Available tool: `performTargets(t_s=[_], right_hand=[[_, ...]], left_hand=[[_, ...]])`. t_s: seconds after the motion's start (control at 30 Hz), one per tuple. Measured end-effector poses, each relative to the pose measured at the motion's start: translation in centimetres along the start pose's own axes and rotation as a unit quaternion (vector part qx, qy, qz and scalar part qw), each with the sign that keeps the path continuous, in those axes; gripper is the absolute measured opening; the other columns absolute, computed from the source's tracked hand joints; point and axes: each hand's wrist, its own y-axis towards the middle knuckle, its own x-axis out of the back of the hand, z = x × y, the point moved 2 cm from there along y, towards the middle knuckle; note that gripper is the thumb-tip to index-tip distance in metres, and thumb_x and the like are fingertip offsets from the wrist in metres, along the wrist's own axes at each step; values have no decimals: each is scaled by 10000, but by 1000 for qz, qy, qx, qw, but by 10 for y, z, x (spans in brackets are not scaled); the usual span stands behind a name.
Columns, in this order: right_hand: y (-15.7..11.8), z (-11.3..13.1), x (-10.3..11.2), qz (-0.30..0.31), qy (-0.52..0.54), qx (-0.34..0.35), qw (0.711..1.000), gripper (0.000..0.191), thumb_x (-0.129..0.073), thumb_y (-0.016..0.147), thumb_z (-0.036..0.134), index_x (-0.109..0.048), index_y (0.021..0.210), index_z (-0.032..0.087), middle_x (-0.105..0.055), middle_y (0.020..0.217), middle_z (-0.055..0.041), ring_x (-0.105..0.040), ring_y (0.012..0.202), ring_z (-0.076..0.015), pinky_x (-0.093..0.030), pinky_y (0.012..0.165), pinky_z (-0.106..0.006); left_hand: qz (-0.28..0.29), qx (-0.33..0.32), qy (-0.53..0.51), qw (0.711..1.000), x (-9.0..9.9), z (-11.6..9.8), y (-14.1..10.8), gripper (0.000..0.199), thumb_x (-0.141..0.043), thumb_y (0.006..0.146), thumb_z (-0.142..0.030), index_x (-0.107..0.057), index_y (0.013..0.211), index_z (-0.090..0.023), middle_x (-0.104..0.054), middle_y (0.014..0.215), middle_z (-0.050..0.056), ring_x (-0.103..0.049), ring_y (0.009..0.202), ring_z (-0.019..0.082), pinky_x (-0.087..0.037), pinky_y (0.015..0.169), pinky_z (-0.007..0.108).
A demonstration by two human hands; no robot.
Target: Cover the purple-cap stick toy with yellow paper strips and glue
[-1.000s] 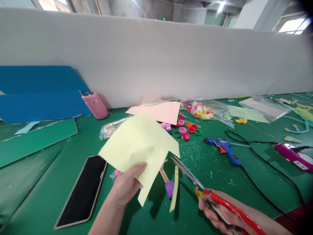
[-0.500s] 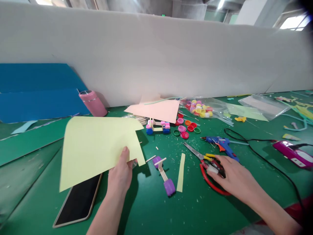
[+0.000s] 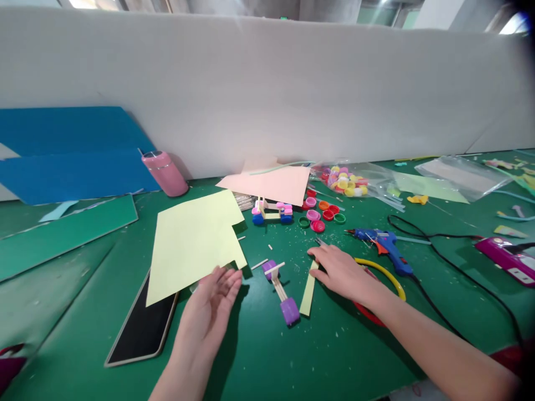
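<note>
My left hand (image 3: 213, 303) is open, palm turned up and fingers loosely curled, by the lower edge of a pale yellow paper sheet (image 3: 192, 239) with a notched corner. That sheet lies partly over a black-screened phone (image 3: 144, 328). The thumb and fingers of my right hand (image 3: 340, 273) close on the upper end of a narrow yellow paper strip (image 3: 308, 295). Under this hand are scissors with yellow and red handles (image 3: 395, 275), mostly hidden. Between my hands lies a piece with two purple ends joined by thin sticks (image 3: 281, 292).
Beyond are a small blue-and-pink wheeled model (image 3: 271, 213), colored caps (image 3: 317, 225), pink paper (image 3: 284, 184) and a bag of caps (image 3: 345, 181). A blue glue gun (image 3: 387, 245) and a purple power strip (image 3: 507, 256) with cables lie right. A pink tumbler (image 3: 166, 174) stands back left.
My left hand has let go of the yellow sheet, now lower on the table and phone. My right hand has left the scissors handles and moved left to the paper strip.
</note>
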Motion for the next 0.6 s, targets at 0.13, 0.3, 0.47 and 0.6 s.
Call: performTargets(t_s=[0.13,0.3,0.47,0.6], right_hand=[[1,-6,4,27,42,16,999,76,-526,790,216,-595,796,186,-604,746,-40,-561,750,-208,-423,684,-321],[-10,1,31,70,118,66,988,125,-537,809,246,-580,702,197,-600,782,2,-559,757,-139,-413,684,-232],[-30,33,71,131,228,152,953,80,-541,812,195,-593,752,189,-622,740,26,-550,679,-105,-408,653,-194],[-35,48,81,134,293,194,927,74,-552,807,195,-607,761,178,-614,735,13,-542,664,-107,-409,652,-203]], left_hand=[[26,-30,57,998,20,11,-30,65,-565,781,-164,-620,793,-132,-616,730,43,-603,653,137,-528,629,243],[52,-124,214,968,19,16,-57,133,-704,661,-254,-645,776,-223,-582,713,-12,-525,647,115,-451,576,156],[179,-237,347,889,-19,29,-87,454,-755,563,-250,-670,1009,-271,-605,986,73,-532,725,200,-440,714,271],[348,-194,419,816,-35,54,-91,185,-594,740,-304,-714,865,-239,-637,734,79,-534,619,196,-435,608,276]])
